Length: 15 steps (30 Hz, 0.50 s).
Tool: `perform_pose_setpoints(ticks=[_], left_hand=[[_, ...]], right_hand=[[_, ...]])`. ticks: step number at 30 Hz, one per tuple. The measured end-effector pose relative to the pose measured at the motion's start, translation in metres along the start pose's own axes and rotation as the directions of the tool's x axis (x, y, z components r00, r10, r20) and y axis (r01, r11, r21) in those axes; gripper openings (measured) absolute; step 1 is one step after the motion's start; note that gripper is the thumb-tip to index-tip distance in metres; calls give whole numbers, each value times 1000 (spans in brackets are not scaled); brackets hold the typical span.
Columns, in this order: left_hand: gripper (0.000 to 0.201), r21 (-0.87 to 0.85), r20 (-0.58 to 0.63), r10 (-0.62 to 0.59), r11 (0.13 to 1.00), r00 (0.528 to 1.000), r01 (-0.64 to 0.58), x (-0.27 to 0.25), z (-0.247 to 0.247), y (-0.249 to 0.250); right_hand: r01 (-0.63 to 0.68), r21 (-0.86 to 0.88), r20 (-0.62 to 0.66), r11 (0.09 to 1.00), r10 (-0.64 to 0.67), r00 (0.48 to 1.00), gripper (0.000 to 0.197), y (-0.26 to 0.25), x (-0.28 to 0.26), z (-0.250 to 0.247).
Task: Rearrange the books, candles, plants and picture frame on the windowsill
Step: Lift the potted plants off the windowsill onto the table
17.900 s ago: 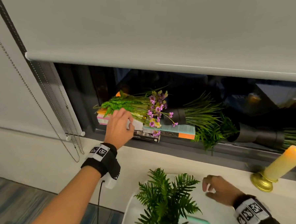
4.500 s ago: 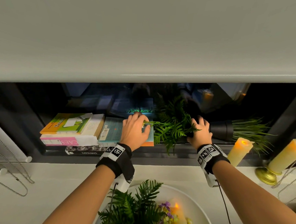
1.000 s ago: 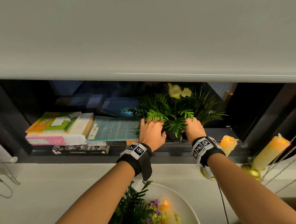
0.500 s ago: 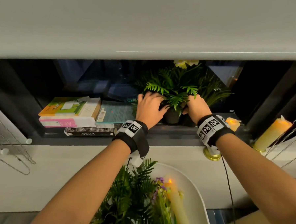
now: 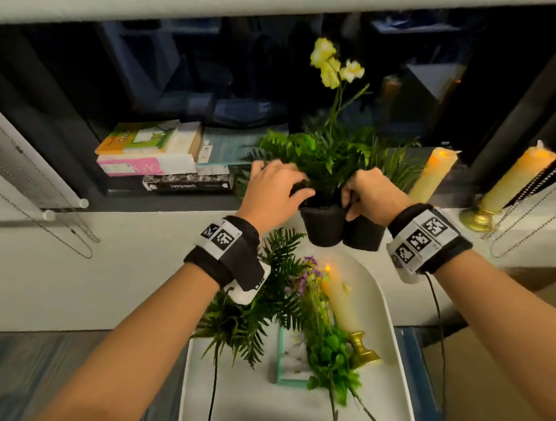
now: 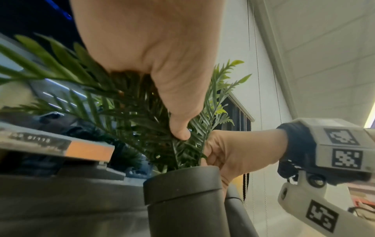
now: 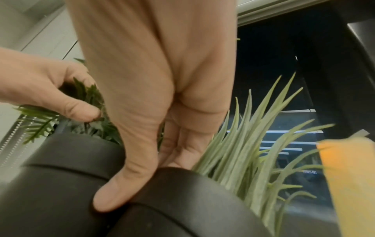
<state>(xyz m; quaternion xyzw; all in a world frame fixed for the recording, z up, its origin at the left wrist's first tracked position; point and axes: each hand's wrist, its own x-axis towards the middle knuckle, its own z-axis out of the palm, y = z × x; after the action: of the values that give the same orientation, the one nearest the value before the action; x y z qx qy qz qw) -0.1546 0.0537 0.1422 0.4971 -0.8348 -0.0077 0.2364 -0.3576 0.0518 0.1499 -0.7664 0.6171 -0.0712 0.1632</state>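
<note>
- Potted plants: two black pots, held side by side and touching, clear of the windowsill [image 5: 180,205] and above the white tray [image 5: 389,332].
- Left hand [image 5: 273,190]: fingers curled over the rim of the fern pot [image 5: 321,225], thumb pressed into the fronds.
- Right hand [image 5: 372,196]: fingers reach inside the rim of the grass pot [image 5: 364,235] while the thumb lies in the seam between the two pots; this reads as a pinch grip on the rim.
- A yellow flower stem [image 5: 334,65] rises from the foliage; which pot it belongs to cannot be told.
- On the windowsill: the stack of books [image 5: 163,159] lies at the left; two lit candles [image 5: 433,173] [image 5: 516,177] stand at the right.
- On the tray: a fern [image 5: 248,318], a purple flower sprig [image 5: 308,276], a candle in a gold holder [image 5: 342,307] and a teal picture frame [image 5: 291,362].
- Progress, as a judgement: midway. The books appear settled; both pots, plus the tray items, have yet to be placed.
</note>
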Motion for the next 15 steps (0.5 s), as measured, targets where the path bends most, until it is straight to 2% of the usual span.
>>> perform_pose_setpoints(ticks=[6, 10, 13, 15], left_hand=[[30, 38, 96, 28, 999, 995, -32, -62, 20, 30], [45, 57, 242, 22, 998, 970, -37, -90, 32, 42], [61, 136, 348, 7, 989, 938, -58, -106, 40, 44], [61, 183, 389, -24, 982, 921, -52, -115, 47, 43]], right_hand=[[35, 126, 103, 991, -48, 994, 22, 15, -50, 58], [74, 154, 160, 985, -98, 982, 27, 22, -73, 92], [9, 119, 255, 993, -40, 966, 25, 18, -83, 109], [-16, 135, 294, 991, -24, 955, 25, 13, -86, 119]])
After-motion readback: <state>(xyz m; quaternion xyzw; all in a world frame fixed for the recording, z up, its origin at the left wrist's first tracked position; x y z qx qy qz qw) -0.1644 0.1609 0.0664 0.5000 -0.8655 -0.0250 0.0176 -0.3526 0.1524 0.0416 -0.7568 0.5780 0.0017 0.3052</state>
